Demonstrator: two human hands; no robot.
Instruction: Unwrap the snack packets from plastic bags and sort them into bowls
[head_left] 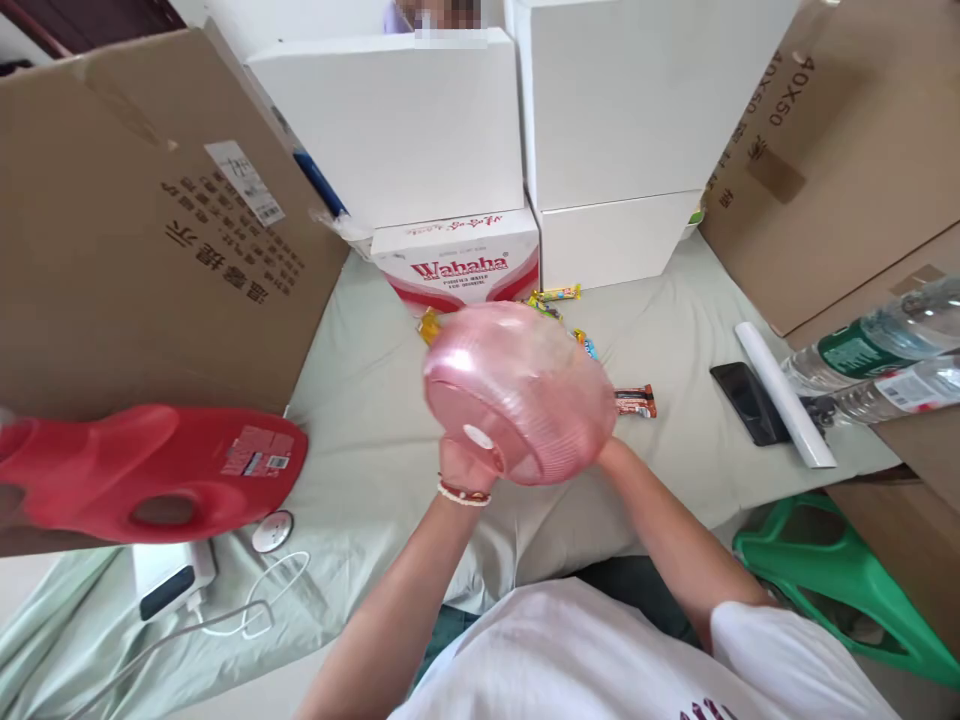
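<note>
A pink see-through plastic bowl (517, 390) is held tilted above the cloth, its underside with a white oval sticker turned towards me. My left hand (466, 462) grips the bowl from below at its near left side, a beaded bracelet on the wrist. At the right side of the bowl is my right hand (604, 450), its fingers mostly hidden behind the pink wall. Just beyond lie wrapped sweets: a yellow one (559, 293), a blue one (586, 345) and a golden one (429, 326). A brown-wrapped bar (636, 401) rests right of the bowl.
White boxes (615, 110) and a Wahaha carton (457, 265) stand at the back. Cardboard (135, 230) walls the left, beside a red jug (157, 470) and a white power bank (172, 578). Right are a phone (750, 402), white roll (784, 395), water bottles (874, 345) and green stool (847, 580).
</note>
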